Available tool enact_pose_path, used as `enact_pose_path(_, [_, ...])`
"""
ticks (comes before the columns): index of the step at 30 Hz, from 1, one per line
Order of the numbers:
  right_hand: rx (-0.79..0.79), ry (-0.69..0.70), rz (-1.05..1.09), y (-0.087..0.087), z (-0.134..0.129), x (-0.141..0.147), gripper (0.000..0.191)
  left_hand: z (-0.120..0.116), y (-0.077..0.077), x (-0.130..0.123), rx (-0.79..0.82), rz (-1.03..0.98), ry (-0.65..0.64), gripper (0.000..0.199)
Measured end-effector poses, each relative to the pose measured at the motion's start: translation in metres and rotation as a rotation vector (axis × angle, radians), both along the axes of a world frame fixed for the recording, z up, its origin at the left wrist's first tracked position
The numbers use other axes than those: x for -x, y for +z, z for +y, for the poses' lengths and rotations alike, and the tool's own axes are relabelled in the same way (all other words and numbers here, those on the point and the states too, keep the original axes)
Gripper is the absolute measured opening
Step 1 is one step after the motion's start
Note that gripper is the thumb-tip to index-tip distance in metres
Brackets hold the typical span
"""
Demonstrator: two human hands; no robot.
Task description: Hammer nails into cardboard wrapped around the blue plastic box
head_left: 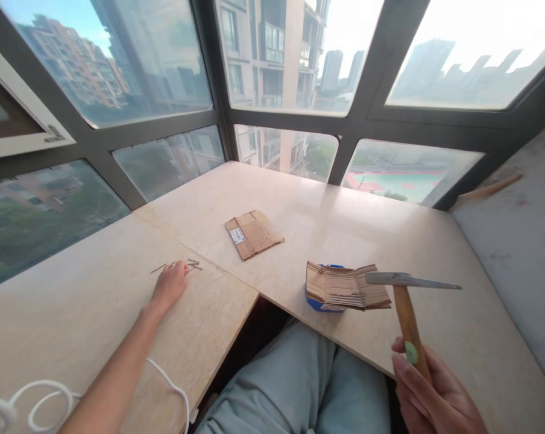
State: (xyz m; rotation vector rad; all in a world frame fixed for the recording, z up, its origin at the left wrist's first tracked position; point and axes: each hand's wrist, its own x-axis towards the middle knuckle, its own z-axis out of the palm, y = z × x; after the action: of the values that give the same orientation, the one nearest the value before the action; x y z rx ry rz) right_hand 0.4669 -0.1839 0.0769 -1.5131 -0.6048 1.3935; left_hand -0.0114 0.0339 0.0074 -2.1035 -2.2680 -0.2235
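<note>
My right hand [428, 386] is wrapped round the wooden handle of a hammer [408, 325], which I hold up over the right side of the tabletop. Its slim metal head points to the right and tapers there. On the left, my left hand [172, 282] rests on the table with its fingers drawn together at a few loose nails [194, 264]. Whether a nail is pinched in the fingertips is hidden. Near the front edge, strips of folded corrugated cardboard [345, 286] lie across a blue object [315, 301], mostly covered.
A flat cardboard piece [254, 234] with a white label lies mid-table. A white cable [50, 389] loops at the lower left. The pale tabletop [290, 193] has a cut-out corner over my legs [281, 380]. Windows rise behind, and a wall [521, 205] stands at right.
</note>
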Motion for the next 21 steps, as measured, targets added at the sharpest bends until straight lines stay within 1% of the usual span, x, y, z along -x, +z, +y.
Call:
enact_pose_path(1, [-0.013,-0.003,-0.001,0.000,-0.001,0.000,0.068,-0.001,0.005,-0.008,-0.035,-0.082,0.010,0.021])
enact_pose_path(3, [-0.042,-0.019,-0.001,0.004,-0.001,0.003,0.065,-0.003,0.020,-0.032,-0.123,-0.293,0.011,0.023])
enact_pose_path(4, [-0.055,-0.033,0.002,0.008,0.000,0.006,0.063,-0.005,0.029,-0.048,-0.157,-0.405,-0.025,0.027])
enact_pose_path(6, [-0.071,-0.058,0.013,0.014,0.001,0.012,0.060,-0.008,0.051,-0.084,-0.187,-0.610,-0.146,0.035])
enact_pose_path(9, [-0.070,-0.066,0.018,0.019,0.002,0.018,0.060,-0.013,0.083,-0.145,-0.158,-0.918,-0.288,0.033])
enact_pose_path(12, [-0.074,-0.064,0.038,0.018,0.001,0.019,0.063,-0.014,0.107,-0.203,-0.041,-1.150,-0.421,0.034])
enact_pose_path(14, [-0.076,-0.066,0.066,0.014,-0.001,0.019,0.061,-0.012,0.116,-0.235,0.035,-1.231,-0.504,0.034])
enact_pose_path(16, [-0.069,-0.069,0.087,0.011,-0.002,0.018,0.057,-0.007,0.122,-0.261,0.077,-1.251,-0.589,0.033])
enact_pose_path(19, [-0.060,-0.075,0.098,0.009,-0.003,0.017,0.056,0.004,0.123,-0.292,0.134,-1.206,-0.717,0.028])
enact_pose_path(21, [-0.063,-0.083,0.097,0.010,-0.002,0.017,0.058,0.012,0.121,-0.306,0.171,-1.144,-0.797,0.025])
